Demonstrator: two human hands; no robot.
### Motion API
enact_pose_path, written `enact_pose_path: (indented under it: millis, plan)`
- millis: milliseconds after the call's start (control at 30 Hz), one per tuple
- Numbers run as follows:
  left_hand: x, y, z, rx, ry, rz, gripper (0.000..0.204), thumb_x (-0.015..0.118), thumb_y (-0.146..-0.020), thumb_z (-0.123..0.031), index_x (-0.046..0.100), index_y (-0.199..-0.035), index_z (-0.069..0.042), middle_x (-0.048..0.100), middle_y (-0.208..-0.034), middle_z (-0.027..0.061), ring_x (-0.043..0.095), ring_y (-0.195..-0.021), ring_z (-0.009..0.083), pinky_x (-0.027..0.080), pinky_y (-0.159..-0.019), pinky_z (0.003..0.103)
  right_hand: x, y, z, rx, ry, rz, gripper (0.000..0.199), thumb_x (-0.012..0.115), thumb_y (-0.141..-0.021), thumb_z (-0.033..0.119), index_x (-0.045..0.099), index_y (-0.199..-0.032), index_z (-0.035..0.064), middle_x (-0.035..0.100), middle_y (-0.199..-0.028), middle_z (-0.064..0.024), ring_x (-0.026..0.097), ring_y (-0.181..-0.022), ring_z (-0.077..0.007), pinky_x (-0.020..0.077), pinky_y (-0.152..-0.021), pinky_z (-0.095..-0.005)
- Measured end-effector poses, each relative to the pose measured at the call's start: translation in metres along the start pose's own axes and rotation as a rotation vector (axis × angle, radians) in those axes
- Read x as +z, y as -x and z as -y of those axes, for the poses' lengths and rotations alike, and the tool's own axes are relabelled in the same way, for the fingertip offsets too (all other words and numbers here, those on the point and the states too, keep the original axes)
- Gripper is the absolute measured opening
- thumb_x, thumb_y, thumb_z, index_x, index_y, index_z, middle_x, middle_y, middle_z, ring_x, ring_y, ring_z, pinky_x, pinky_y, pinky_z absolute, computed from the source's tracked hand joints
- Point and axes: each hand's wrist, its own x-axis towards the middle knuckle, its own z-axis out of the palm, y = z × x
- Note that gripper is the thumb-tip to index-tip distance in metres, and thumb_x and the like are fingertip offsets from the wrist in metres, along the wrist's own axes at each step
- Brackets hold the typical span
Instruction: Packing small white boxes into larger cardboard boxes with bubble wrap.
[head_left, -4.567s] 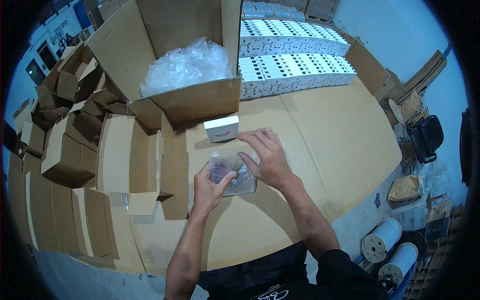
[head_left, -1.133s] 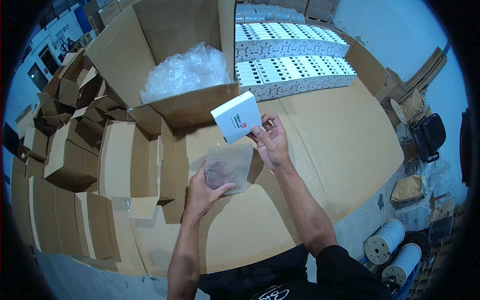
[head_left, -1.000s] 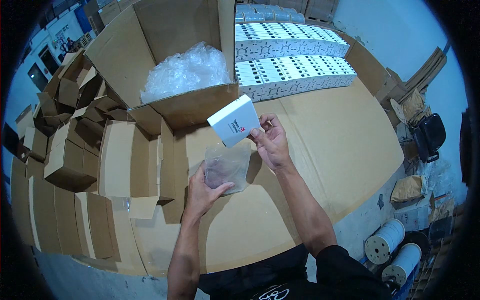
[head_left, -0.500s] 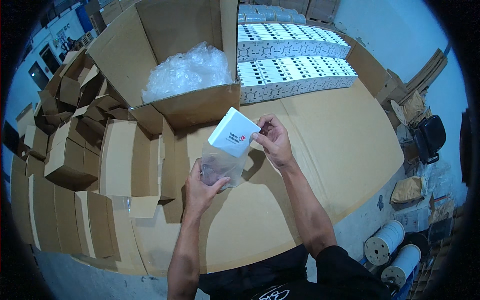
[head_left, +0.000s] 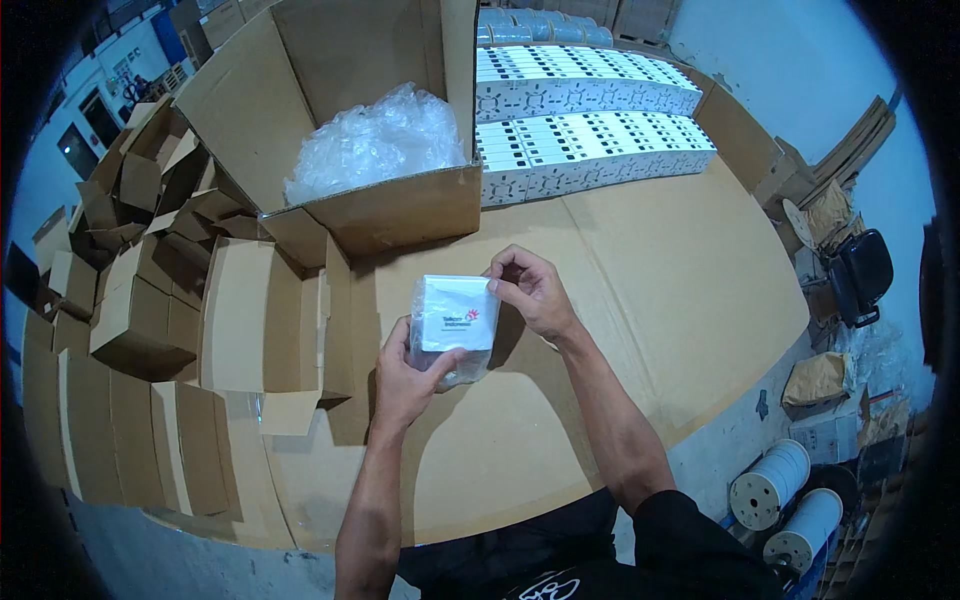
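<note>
Head view looks down on a cardboard-covered counter, where both hands hold a small white box that sits partly inside a clear plastic bag — the box's top shows above the bag's mouth. The left hand is closed around the bag and the box's lower edge from below; the right hand pinches the box's upper right corner. Just beyond them stands a large open carton filled with crumpled clear plastic bags. To its right, rows of white boxes lie packed side by side. Folded brown cartons are stacked at the left — some flat, some upright.
</note>
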Motion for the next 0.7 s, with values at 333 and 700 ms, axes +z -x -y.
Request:
enact_pose_path:
  millis: [333, 700]
  plan:
    - [0.002, -0.007, 0.013, -0.067, 0.219, -0.176, 0.029, 0.069, -0.1, -0.019, 0.061, -0.12, -0.001, 0.068, -0.108, 0.0063, 0.064, -0.1, 0.0124, 0.051, -0.089, 0.029, 0.022, 0.003, 0.014, 0.256, -0.046, -0.018, 0.024, 0.072, -0.096, 0.014, 0.066, -0.113, -0.0017, 0.069, -0.097, -0.0037, 0.062, -0.085, -0.0087, 0.0512, -0.072, -0.0259]
    - [0.007, -0.033, 0.029, -0.026, 0.069, -0.242, 0.035, 0.058, -0.106, -0.029, 0.062, -0.124, 0.0, 0.069, -0.112, 0.0077, 0.063, -0.1, 0.0135, 0.051, -0.089, 0.032, 0.04, -0.001, -0.016, 0.362, -0.186, -0.183, 0.029, 0.064, -0.104, 0.026, 0.071, -0.114, -0.0003, 0.069, -0.09, 0.0012, 0.057, -0.075, -0.0033, 0.0447, -0.063, -0.0221]
